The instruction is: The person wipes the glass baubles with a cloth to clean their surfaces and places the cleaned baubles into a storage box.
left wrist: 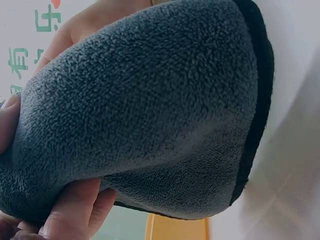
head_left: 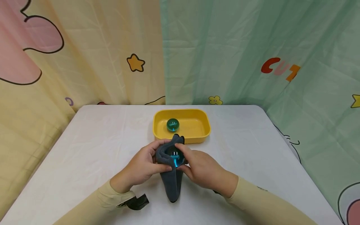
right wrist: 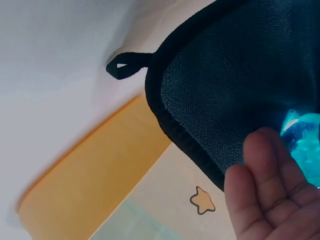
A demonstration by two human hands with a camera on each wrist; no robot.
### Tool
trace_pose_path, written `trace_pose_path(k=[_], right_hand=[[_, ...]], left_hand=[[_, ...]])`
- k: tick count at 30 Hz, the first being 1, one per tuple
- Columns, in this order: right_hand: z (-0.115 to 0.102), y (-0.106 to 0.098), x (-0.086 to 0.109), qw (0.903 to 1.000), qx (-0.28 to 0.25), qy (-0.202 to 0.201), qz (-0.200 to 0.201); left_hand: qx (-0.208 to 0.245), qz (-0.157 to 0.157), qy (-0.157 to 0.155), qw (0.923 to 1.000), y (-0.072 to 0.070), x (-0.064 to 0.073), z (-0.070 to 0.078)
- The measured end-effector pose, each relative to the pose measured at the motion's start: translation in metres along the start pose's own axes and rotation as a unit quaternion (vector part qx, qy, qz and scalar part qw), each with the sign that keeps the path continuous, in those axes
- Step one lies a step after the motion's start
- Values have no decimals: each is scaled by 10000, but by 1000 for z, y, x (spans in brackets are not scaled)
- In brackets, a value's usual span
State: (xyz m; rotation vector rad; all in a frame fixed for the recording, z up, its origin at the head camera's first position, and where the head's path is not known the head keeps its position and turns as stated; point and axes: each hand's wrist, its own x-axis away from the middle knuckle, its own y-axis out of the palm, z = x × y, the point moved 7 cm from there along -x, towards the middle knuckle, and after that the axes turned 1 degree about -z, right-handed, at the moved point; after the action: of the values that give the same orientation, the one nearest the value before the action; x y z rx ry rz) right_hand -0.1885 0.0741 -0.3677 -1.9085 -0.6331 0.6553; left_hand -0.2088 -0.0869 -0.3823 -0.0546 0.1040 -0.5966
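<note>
A clear blue glass ball (head_left: 177,158) sits in the folds of a dark grey towel (head_left: 170,185) over the table's near middle. My left hand (head_left: 140,164) grips the towel from the left, its thumb across the near fold. From the right, my right hand (head_left: 204,168) holds the ball between thumb and fingers against the cloth. In the left wrist view the towel's fuzzy side (left wrist: 150,90) hides much of the hands and all of the ball. The right wrist view shows the bright ball (right wrist: 306,147) beside the right fingertips and a hanging loop (right wrist: 132,65) on the towel's black edge.
Just beyond the hands stands a yellow rectangular tub (head_left: 201,137), holding a green glass ball (head_left: 172,124) on its left side. A white cloth (head_left: 112,131) covers the table. Patterned curtains (head_left: 225,47) hang behind and beside it.
</note>
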Motion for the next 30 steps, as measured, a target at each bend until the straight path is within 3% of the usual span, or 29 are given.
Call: trace_pose_path(k=[4, 7, 12, 15, 20, 23, 25, 28, 30], right_hand=[[-1, -2, 3, 9998, -91, -61, 186], [4, 0, 4, 9969, -720, 292, 85], [9, 4, 3, 9717, -2200, 856, 2], [7, 3, 2, 9680, -2343, 890, 118], [2, 4, 2, 9791, -1816, 912, -98], [-1, 2, 1, 9921, -1099, 576, -191], [-4, -2, 0, 9991, -384, 155, 8], [-7, -8, 1, 9952, 684, -464, 518], [-8, -12, 2, 9896, 1012, -665, 776]], left_hand=[[27, -47, 43, 10000, 3, 2, 1], [21, -67, 53, 10000, 5, 3, 3], [87, -59, 44, 9999, 6, 4, 5], [44, 23, 38, 10000, 6, 3, 6], [-116, 173, 69, 9998, 2, 3, 6], [-129, 166, 113, 9997, 0, 3, 6], [-74, 137, 112, 9998, -1, 3, 5], [-29, 80, 101, 9999, 0, 2, 5], [-17, 44, 93, 9999, 1, 2, 5]])
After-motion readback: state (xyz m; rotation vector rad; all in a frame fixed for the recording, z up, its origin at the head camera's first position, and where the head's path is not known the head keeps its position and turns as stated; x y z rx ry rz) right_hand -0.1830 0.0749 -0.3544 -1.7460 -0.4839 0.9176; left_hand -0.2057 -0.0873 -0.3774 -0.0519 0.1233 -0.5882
